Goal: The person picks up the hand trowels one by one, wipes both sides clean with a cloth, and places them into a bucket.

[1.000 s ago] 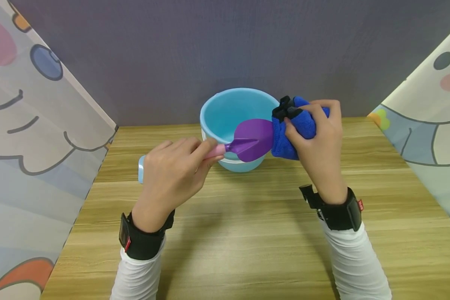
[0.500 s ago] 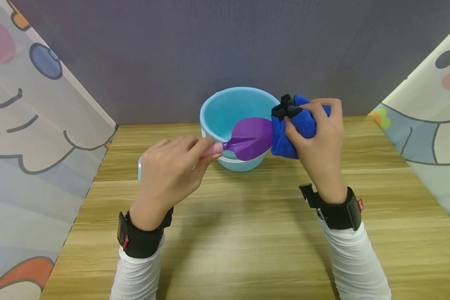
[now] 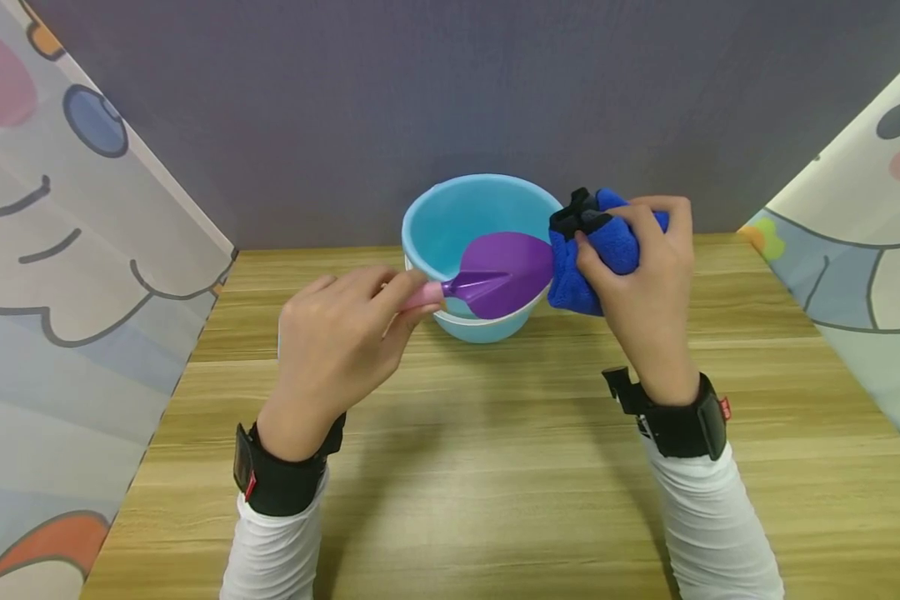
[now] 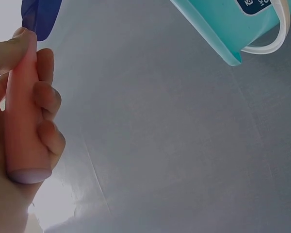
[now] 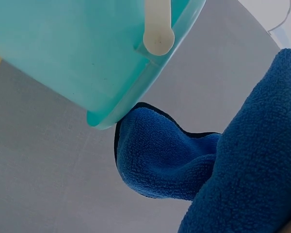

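Observation:
My left hand [image 3: 337,346] grips the pink handle [image 4: 24,116] of a small toy shovel. Its purple blade [image 3: 501,277] points right, in front of the bucket in the head view. Fingers and thumb wrap the handle in the left wrist view. On the other side, my right hand [image 3: 648,292] holds a bunched blue cloth [image 3: 581,275] with black edging. The blade's tip meets the cloth's left side, overlapping it in the head view. A loose flap of the cloth [image 5: 165,155] hangs down beside the bucket's rim in the right wrist view.
A light blue bucket [image 3: 437,225] stands at the back of the wooden table [image 3: 480,483], against a grey wall [image 3: 457,83]. Its white handle [image 5: 158,29] hangs at the side. Cartoon-printed panels [image 3: 67,250] flank the table. A sliver of something light blue shows behind my left hand.
The left hand has shifted slightly left and up with the shovel, hiding most of the light blue object behind it. The right hand and cloth have moved slightly right.

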Demonstrator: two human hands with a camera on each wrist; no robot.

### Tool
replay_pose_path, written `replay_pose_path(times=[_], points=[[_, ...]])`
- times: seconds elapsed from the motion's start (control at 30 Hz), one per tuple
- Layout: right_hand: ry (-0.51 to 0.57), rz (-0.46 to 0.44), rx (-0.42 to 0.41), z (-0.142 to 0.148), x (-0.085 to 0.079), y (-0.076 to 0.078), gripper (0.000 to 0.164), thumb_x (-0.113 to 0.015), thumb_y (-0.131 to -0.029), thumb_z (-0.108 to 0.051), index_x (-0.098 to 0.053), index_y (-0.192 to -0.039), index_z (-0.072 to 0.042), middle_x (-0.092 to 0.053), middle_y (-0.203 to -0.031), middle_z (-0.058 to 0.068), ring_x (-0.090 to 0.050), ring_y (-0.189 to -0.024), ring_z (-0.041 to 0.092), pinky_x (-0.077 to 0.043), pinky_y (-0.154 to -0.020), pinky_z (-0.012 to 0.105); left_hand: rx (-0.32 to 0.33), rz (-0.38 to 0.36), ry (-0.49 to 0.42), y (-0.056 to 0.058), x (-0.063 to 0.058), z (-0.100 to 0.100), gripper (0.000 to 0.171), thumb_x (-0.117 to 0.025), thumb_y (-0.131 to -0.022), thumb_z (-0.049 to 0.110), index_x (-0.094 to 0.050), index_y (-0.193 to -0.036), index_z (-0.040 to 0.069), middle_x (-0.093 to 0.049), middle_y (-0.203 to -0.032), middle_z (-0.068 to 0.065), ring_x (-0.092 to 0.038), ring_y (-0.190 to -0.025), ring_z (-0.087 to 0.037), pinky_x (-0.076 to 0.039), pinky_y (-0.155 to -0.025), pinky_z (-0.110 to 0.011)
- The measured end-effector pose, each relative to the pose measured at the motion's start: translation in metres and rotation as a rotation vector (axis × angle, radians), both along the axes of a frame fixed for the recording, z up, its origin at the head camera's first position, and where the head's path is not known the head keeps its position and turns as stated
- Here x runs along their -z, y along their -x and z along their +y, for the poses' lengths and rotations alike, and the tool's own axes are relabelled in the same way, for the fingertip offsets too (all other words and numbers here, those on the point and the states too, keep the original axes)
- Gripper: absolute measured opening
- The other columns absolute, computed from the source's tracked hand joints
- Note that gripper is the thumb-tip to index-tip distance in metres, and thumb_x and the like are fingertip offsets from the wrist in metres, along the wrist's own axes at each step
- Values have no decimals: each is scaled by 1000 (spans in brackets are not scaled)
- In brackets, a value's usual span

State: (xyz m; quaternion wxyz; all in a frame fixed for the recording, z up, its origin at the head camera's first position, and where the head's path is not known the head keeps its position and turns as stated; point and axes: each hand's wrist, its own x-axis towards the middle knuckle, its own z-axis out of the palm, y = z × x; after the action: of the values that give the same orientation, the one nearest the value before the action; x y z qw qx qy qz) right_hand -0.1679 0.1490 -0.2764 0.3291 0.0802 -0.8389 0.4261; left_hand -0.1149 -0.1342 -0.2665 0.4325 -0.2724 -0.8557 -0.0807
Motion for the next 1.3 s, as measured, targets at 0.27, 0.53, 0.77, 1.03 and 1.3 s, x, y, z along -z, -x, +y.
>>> replay_pose_path(times=[0.27, 0.53, 0.77, 1.03, 1.3], points=[[7, -5, -4, 1, -1, 0, 33, -75, -91, -27, -66, -107, 1, -48, -128, 22, -50, -126, 34, -45, -103, 57, -40, -22, -5, 1, 0, -3, 33, -64, -99, 43, -71, -97, 12, -72, -87, -5, -55, -53, -21, -37, -47, -30], [39, 47, 12, 3, -2, -1, 34, -76, -89, -27, -67, -105, 2, -50, -127, 20, -50, -125, 31, -45, -103, 51, -72, -37, -49, 4, 2, -5, 34, -63, -101, 37, -71, -103, 4, -73, -84, -9, -66, -65, -26, -43, -50, -34], [83, 100, 31, 3, -2, -3, 32, -78, -87, -25, -69, -103, 2, -43, -119, -19, -49, -126, 26, -45, -105, 48, -158, -227, -66, 2, 3, -6, 38, -62, -101, 38, -64, -115, 3, -68, -75, -8, -52, -48, -21, -34, -40, -31], [118, 245, 39, -1, -6, -11, 37, -76, -85, -27, -69, -103, 4, -42, -118, -21, -51, -122, 17, -45, -103, 36, -136, -408, -47, 1, 4, -7, 39, -62, -101, 42, -61, -112, 5, -57, -64, -2, -46, -48, -18, -33, -43, -30], [223, 464, 16, -22, -7, -21, 49, -78, -75, -40, -67, -92, 5, -55, -114, -7, -57, -114, 18, -46, -101, 33, -108, -437, -5, 1, 4, -6, 33, -59, -103, 39, -60, -91, 9, -38, -58, 3, -38, -48, -15, -29, -45, -30]])
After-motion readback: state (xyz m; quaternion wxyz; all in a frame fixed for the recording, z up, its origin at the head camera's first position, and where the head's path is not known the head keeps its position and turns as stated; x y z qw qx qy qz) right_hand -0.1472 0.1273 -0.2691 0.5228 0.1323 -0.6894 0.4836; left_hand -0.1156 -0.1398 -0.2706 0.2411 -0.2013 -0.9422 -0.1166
